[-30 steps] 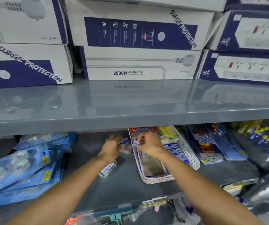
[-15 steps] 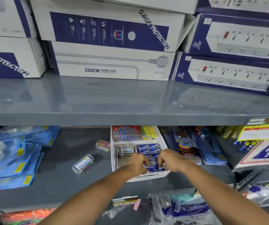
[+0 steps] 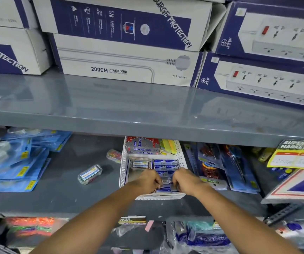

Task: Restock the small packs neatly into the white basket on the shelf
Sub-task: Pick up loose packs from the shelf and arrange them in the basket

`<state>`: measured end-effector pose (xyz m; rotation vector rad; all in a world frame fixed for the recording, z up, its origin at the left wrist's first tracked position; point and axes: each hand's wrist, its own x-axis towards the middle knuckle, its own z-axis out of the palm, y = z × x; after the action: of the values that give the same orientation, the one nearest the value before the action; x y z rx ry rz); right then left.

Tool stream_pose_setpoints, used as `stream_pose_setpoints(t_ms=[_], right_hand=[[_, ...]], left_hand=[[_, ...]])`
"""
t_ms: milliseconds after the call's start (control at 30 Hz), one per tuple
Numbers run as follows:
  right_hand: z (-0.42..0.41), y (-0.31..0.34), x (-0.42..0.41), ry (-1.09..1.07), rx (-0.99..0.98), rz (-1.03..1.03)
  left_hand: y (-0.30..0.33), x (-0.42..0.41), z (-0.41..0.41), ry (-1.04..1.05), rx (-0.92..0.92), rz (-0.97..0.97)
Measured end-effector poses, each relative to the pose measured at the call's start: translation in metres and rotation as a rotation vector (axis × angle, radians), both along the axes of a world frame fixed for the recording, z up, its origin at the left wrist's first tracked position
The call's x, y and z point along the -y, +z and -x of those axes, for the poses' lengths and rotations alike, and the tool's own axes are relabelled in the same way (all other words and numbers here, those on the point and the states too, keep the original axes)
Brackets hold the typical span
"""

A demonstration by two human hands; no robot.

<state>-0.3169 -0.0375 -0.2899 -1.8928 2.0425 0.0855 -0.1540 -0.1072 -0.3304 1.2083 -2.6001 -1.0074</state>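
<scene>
- White basket (image 3: 181, 158), centre frame on the lower shelf (image 3: 85, 197), is holding rows of small blue packs (image 3: 165, 165).
- Left hand (image 3: 148, 180) and right hand (image 3: 187, 181) are both pinching packs at its near end.

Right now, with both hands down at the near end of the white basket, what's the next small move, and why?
Probably seat the small blue packs flat in line with the row behind, then let go. Both the left hand and right hand are pinching them inside the white basket, and a clear pack lies outside on the shelf, likely next.
</scene>
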Motion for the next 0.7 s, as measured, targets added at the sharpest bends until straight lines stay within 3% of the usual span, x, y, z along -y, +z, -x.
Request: stream_pose_setpoints(t_ms=[700], right_hand=[[0.005, -0.025, 0.005, -0.139, 0.016, 0.026]], left_hand=[[-0.002, -0.003, 0.007, 0.089, 0.016, -0.029]])
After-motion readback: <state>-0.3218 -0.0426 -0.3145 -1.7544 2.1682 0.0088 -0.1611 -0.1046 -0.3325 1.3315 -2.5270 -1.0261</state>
